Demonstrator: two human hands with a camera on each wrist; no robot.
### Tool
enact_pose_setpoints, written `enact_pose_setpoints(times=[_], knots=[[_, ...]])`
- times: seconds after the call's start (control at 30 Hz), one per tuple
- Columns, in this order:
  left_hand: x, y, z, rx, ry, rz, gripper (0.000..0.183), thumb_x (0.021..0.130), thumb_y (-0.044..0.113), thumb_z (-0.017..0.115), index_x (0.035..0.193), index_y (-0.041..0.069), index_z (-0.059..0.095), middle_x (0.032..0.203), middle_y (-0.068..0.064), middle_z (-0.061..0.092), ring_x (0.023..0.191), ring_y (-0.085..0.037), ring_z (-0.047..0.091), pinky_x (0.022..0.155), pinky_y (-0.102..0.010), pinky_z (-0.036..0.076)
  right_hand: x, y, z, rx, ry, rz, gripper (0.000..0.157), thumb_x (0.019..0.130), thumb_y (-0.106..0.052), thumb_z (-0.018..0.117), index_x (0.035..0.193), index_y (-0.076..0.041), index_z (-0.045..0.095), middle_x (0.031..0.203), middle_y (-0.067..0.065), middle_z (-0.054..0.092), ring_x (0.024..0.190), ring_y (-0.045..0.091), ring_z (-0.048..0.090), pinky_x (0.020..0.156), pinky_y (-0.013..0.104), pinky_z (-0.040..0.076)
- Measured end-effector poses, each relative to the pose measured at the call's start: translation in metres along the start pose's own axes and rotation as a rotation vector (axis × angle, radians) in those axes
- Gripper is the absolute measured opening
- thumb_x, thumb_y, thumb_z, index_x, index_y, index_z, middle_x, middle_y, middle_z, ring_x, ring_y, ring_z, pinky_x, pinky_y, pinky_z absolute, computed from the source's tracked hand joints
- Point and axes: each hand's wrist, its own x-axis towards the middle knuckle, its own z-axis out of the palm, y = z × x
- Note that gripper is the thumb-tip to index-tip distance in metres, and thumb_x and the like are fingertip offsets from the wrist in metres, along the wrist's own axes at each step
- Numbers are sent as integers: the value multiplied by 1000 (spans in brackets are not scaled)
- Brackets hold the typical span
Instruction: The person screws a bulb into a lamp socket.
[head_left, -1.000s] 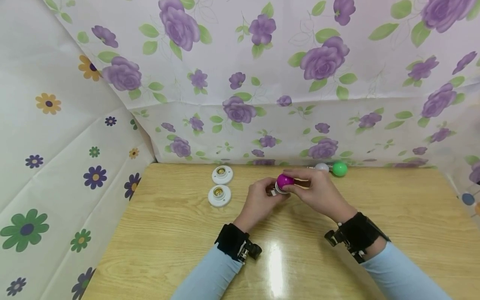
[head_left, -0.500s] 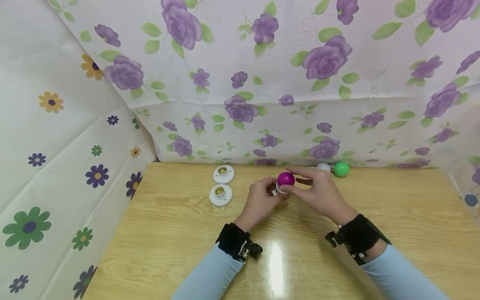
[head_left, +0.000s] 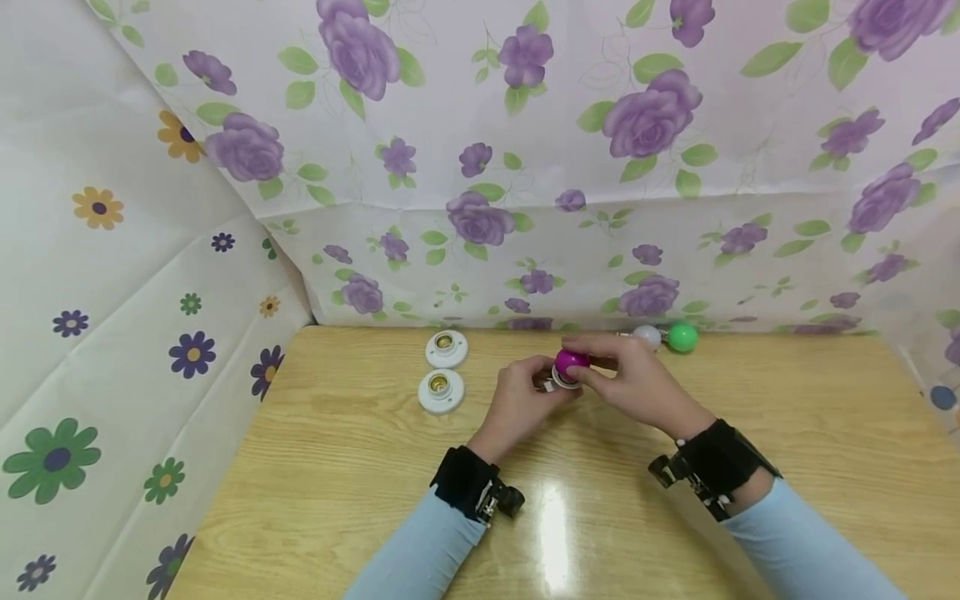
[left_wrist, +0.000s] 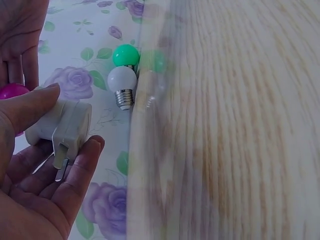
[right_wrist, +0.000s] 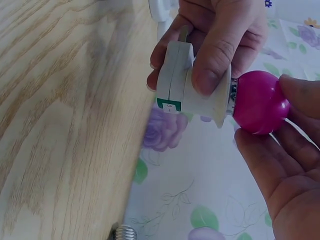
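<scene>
In front of the person, my left hand [head_left: 521, 400] grips a white plug-in lamp socket [right_wrist: 200, 95] by its body, thumb on one side and fingers on the other. Two flat metal prongs [left_wrist: 61, 170] stick out of the socket, and a small switch with green edging [right_wrist: 170, 105] shows on its side. A magenta light bulb [right_wrist: 261, 102] sits in the socket mouth, a strip of its metal screw base visible at the rim. Around the bulb's globe, the thumb and fingers of my right hand [head_left: 636, 385] pinch it from the side opposite the socket.
Two round white lamp holders [head_left: 441, 392] with brass-coloured insides lie left of the hands on the wooden table [head_left: 337, 483]. At the back edge, right of the hands, lie a white bulb [left_wrist: 122, 80] and a green bulb [head_left: 682, 337]. Flowered sheeting [head_left: 525, 150] rises behind.
Half a second ago the right fingers were spread looser about the magenta bulb; now they are closed on it again, the thumb further over its front. The left hand holds the socket in place.
</scene>
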Motion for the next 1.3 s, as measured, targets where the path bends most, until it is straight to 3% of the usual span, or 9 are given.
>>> enact_pose_setpoints(times=[0.47, 0.73, 0.93, 1.1, 1.3], knots=[[4, 2, -5, -36, -94, 45, 33, 80, 28, 74, 109, 15, 64, 97, 11, 63, 87, -2, 58, 73, -21, 48, 0, -4, -8, 43, -40, -39, 35, 83, -5, 68, 117, -13, 64, 120, 0, 59, 106, 11, 55, 82, 33, 47], [3, 0, -9, -30, -182, 32, 35, 83, 22, 71, 115, 13, 61, 103, 8, 61, 93, -3, 57, 77, -20, 46, -1, -6, -9, 58, -47, -22, 32, 83, -7, 67, 115, -10, 64, 118, 0, 60, 107, 11, 55, 80, 31, 48], [4, 1, -13, -16, -254, 36, 29, 85, 19, 68, 113, 15, 60, 102, 11, 60, 92, -5, 56, 79, -21, 46, -2, -8, -9, 64, -60, -27, 32, 84, -13, 68, 116, -15, 64, 115, -1, 61, 106, 12, 56, 80, 32, 48], [2, 2, -13, -4, -251, 46, 23, 86, 17, 66, 108, 17, 61, 99, 11, 61, 92, -4, 56, 80, -20, 45, -3, -6, -8, 26, -73, -39, 36, 82, -23, 71, 117, -18, 64, 115, -5, 61, 105, 9, 56, 82, 31, 47], [1, 2, -12, -56, -259, 30, 31, 86, 15, 67, 116, 15, 59, 104, 9, 60, 95, -6, 56, 78, -20, 46, -3, -9, -11, 42, -77, -46, 34, 83, -18, 70, 117, -18, 64, 114, -4, 62, 106, 10, 56, 81, 30, 48]])
